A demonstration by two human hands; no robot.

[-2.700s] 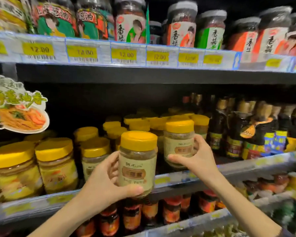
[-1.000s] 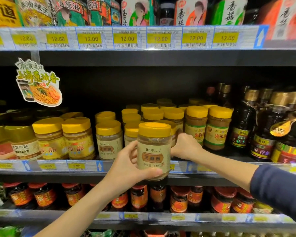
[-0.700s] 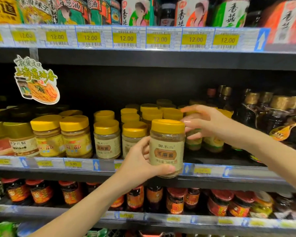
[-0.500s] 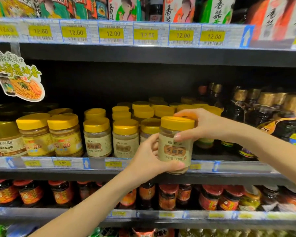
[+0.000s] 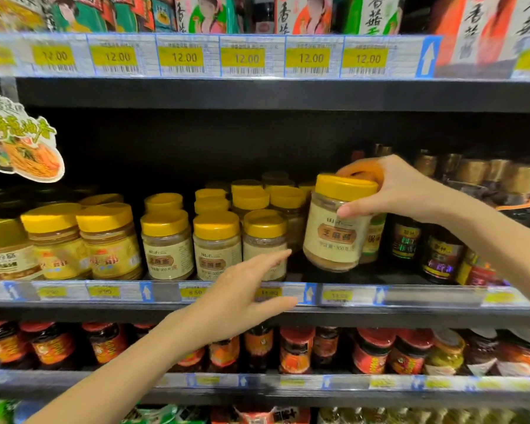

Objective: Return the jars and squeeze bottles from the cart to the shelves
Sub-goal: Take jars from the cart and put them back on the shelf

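Head view, right hand (image 5: 392, 191) fingers clamped round lid of yellow-lidded jar (image 5: 334, 237), jar tilted over middle shelf (image 5: 426, 296), left hand (image 5: 245, 289) fingers straight, holding nothing, before that shelf's edge.

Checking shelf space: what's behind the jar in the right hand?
Behind the held jar, gripped by the right hand, a green-labelled jar partly shows; the rest is covered.

Right hand (image 5: 389, 191), arm extended from the right, curls its fingers over a jar (image 5: 334, 237) top; left hand (image 5: 242, 289) stretches forward, fingers straight.
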